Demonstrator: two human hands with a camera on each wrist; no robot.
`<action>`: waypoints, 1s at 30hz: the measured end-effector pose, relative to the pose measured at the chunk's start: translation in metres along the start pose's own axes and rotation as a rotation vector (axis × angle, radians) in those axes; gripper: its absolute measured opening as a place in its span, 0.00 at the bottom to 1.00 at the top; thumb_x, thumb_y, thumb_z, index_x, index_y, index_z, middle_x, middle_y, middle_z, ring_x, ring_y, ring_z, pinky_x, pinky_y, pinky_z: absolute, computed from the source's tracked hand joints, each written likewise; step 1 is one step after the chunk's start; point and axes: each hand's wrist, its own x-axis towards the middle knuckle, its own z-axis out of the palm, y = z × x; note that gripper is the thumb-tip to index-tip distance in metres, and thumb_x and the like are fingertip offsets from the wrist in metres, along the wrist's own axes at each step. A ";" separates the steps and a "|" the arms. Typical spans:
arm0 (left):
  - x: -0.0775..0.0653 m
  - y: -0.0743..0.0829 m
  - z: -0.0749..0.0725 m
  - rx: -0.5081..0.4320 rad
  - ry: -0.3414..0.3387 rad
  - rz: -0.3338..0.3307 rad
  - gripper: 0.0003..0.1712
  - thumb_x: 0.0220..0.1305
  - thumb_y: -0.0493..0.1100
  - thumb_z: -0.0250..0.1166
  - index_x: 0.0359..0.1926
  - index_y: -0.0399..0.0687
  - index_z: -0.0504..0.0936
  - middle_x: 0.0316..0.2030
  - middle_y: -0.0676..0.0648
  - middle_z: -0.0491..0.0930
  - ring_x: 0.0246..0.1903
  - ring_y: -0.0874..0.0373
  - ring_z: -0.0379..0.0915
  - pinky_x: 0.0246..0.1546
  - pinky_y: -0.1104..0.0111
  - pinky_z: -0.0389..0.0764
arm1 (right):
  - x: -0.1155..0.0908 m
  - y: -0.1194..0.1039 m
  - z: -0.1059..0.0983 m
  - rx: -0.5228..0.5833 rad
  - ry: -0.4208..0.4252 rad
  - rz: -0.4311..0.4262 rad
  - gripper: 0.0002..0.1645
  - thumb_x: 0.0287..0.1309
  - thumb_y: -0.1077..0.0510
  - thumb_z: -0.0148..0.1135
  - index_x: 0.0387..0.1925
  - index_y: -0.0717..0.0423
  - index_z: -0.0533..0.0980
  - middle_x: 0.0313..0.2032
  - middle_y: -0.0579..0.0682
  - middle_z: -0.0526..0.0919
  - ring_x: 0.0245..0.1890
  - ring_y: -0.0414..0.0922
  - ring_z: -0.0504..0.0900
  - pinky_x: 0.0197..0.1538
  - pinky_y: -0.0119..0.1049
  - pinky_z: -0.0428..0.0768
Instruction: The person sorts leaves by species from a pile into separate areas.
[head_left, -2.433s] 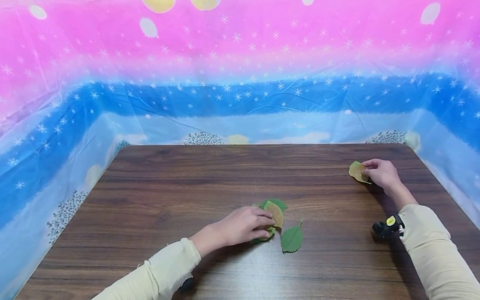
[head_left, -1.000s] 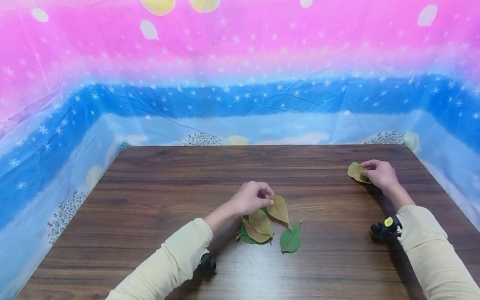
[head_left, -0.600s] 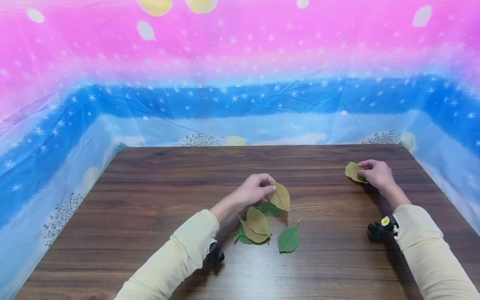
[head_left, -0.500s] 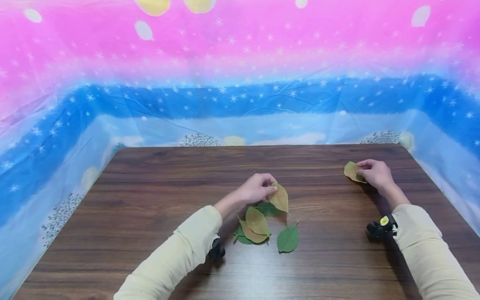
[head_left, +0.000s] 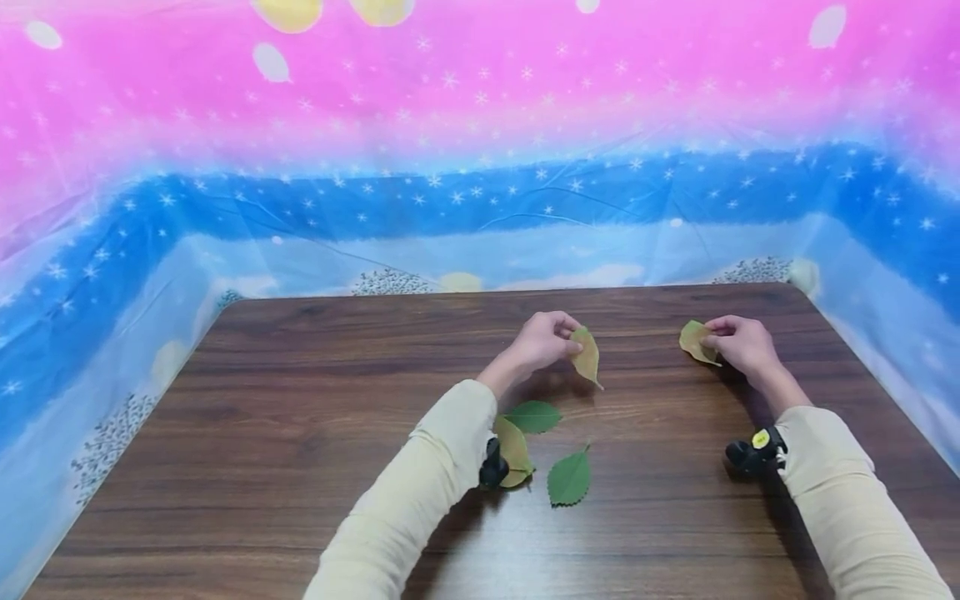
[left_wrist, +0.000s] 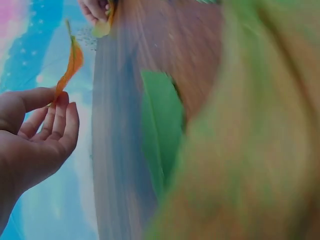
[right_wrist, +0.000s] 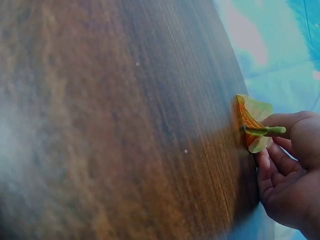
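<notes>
In the head view my left hand (head_left: 542,342) pinches a yellow-green leaf (head_left: 587,358) by one end, its stem pointing down to the right. The left wrist view shows this leaf (left_wrist: 70,67) edge-on and orange, between thumb and fingertips. Farther right, my right hand (head_left: 744,343) pinches yellowish leaves (head_left: 697,342) low over the far part of the table; the right wrist view shows a thick green stem (right_wrist: 272,130) there. Below my left wrist lie a green leaf (head_left: 534,416) and yellowish leaves (head_left: 513,450), partly hidden by the wrist camera.
A single serrated green leaf (head_left: 569,479) lies nearer on the brown wooden table (head_left: 300,433). A pink and blue snowflake curtain (head_left: 420,200) stands behind the table's back edge and along both sides. A black wrist camera (head_left: 752,457) hangs under the right sleeve.
My left hand picked a yellowish leaf off the pile and carried it away from me and rightward, toward the right hand. The right hand stays nearly where it was; the view shifts slightly.
</notes>
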 end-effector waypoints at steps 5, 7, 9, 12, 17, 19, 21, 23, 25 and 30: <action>0.018 0.012 0.030 -0.066 0.118 -0.028 0.07 0.59 0.28 0.66 0.40 0.35 0.82 0.36 0.43 0.82 0.36 0.54 0.79 0.35 0.68 0.82 | -0.001 0.004 -0.003 -0.007 -0.001 -0.002 0.19 0.61 0.62 0.61 0.48 0.74 0.75 0.44 0.70 0.78 0.42 0.58 0.75 0.36 0.35 0.73; 0.025 0.016 0.042 -0.090 0.162 -0.045 0.07 0.58 0.26 0.66 0.38 0.36 0.82 0.34 0.43 0.82 0.35 0.54 0.79 0.34 0.67 0.83 | -0.002 0.005 -0.003 -0.007 -0.013 -0.008 0.19 0.61 0.61 0.62 0.48 0.74 0.75 0.45 0.70 0.78 0.43 0.59 0.75 0.37 0.36 0.73; 0.031 0.021 0.054 -0.101 0.206 -0.057 0.09 0.56 0.23 0.65 0.37 0.37 0.83 0.33 0.44 0.82 0.35 0.54 0.79 0.33 0.68 0.82 | -0.002 0.005 -0.003 -0.003 -0.022 -0.018 0.20 0.60 0.60 0.63 0.48 0.74 0.75 0.45 0.70 0.78 0.44 0.60 0.75 0.39 0.39 0.73; 0.038 0.029 0.067 -0.089 0.259 -0.051 0.16 0.52 0.20 0.61 0.37 0.39 0.85 0.32 0.46 0.83 0.37 0.56 0.77 0.31 0.72 0.78 | -0.001 0.004 -0.003 -0.001 -0.025 -0.031 0.20 0.60 0.60 0.63 0.47 0.74 0.76 0.45 0.70 0.78 0.44 0.61 0.75 0.41 0.41 0.73; 0.045 0.036 0.080 -0.125 0.303 -0.037 0.19 0.50 0.18 0.61 0.39 0.38 0.85 0.34 0.44 0.84 0.41 0.55 0.76 0.29 0.74 0.77 | 0.001 -0.001 0.001 0.019 -0.016 -0.029 0.19 0.60 0.61 0.62 0.48 0.73 0.76 0.44 0.69 0.79 0.44 0.59 0.76 0.40 0.38 0.74; 0.047 0.035 0.085 -0.148 0.320 -0.036 0.17 0.51 0.18 0.63 0.40 0.36 0.85 0.35 0.43 0.83 0.40 0.54 0.77 0.30 0.74 0.79 | 0.002 -0.003 0.003 0.022 -0.013 -0.026 0.19 0.60 0.62 0.62 0.48 0.73 0.76 0.43 0.69 0.80 0.44 0.58 0.77 0.39 0.36 0.74; 0.050 0.033 0.090 -0.179 0.342 -0.038 0.15 0.51 0.19 0.65 0.39 0.34 0.84 0.33 0.43 0.82 0.36 0.53 0.79 0.29 0.72 0.81 | 0.002 -0.003 0.005 0.022 -0.011 -0.026 0.19 0.59 0.62 0.63 0.47 0.73 0.76 0.43 0.68 0.80 0.43 0.58 0.77 0.38 0.35 0.74; 0.053 0.030 0.096 -0.209 0.369 -0.045 0.13 0.50 0.19 0.66 0.36 0.33 0.83 0.31 0.43 0.81 0.32 0.54 0.79 0.28 0.72 0.82 | 0.002 -0.003 0.007 0.022 -0.010 -0.026 0.18 0.59 0.62 0.63 0.47 0.73 0.76 0.43 0.68 0.80 0.43 0.58 0.77 0.38 0.36 0.74; 0.055 0.027 0.099 -0.188 0.395 -0.046 0.12 0.49 0.19 0.67 0.33 0.34 0.81 0.28 0.44 0.80 0.30 0.55 0.78 0.28 0.71 0.81 | 0.002 -0.004 0.009 0.027 -0.014 -0.027 0.19 0.59 0.62 0.64 0.47 0.73 0.77 0.43 0.68 0.80 0.43 0.58 0.77 0.39 0.37 0.74; 0.057 0.020 0.104 -0.077 0.426 -0.033 0.10 0.50 0.21 0.65 0.30 0.37 0.78 0.25 0.49 0.77 0.33 0.55 0.74 0.33 0.71 0.77 | 0.001 -0.003 0.013 0.031 -0.014 -0.025 0.18 0.59 0.62 0.65 0.47 0.71 0.77 0.43 0.66 0.80 0.43 0.57 0.76 0.39 0.38 0.74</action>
